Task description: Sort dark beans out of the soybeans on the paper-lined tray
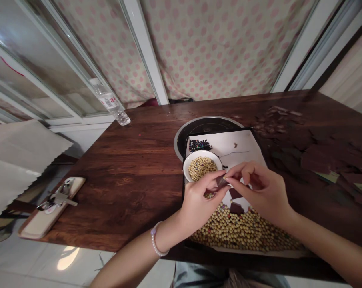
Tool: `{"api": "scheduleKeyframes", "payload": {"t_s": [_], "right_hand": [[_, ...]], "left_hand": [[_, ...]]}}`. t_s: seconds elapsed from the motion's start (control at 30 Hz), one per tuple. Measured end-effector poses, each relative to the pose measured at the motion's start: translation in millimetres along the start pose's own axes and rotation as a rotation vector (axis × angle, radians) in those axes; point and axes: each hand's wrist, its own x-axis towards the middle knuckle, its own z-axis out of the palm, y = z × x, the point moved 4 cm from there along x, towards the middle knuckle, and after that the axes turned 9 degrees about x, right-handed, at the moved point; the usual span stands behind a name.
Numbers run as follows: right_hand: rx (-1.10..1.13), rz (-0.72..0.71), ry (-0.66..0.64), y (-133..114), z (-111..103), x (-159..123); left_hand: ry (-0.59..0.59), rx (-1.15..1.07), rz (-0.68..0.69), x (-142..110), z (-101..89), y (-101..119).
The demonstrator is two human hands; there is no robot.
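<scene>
We see the left hand (199, 204) and right hand (259, 192) pinching a dark square (221, 182) between their fingertips, the other fingers half curled, the hands hiding the middle of a tray (229, 146). Nearest on it lie soybeans (243, 232) with two more squares (236, 208) at their edge; just beyond the hands are a white bowl (200, 166) of soybeans and dark beads (199, 145). Farther off, on the wooden table (133, 180), dark pieces (321, 158) lie right and a water bottle (110, 102) left.

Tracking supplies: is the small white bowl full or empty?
Mostly full: dried yellow soybeans fill the white ceramic bowl, reaching close below its rim.
</scene>
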Motion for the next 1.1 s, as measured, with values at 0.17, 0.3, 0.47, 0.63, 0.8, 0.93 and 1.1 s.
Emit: {"api": "scheduleKeyframes", "payload": {"t_s": [0.17,0.3,0.47,0.63,0.8,0.93,1.1], "right_hand": [[0.111,0.059,-0.017,2.0,-0.9,2.6],[0.245,0.15,-0.024,6.5,-3.5,6.2],[0.363,0.196,-0.034,11.1,-6.1,8.8],[0.384,0.176,0.001,9.5,-9.1,10.2],[0.146,0.127,0.163,14.5,-17.4,18.5],[-0.013,0.156,0.06,29.5,-6.3,24.7],[-0.053,0.166,-0.029,35.5,-1.0,24.6]], "left_hand": [[0.01,-0.03,-0.007,0.2,-0.7,1.3],[0.012,-0.027,-0.016,-0.9,-0.7,-1.8],[0.017,-0.033,-0.023,-0.5,-2.5,-0.3],[0.026,-0.039,-0.009,0.2,-3.9,3.4],[-0.177,-0.069,0.101,-2.5,3.0,6.5],[-0.449,-0.024,0.284,-9.1,11.8,12.4],[-0.351,-0.062,0.256,-7.3,8.0,12.3]]}}
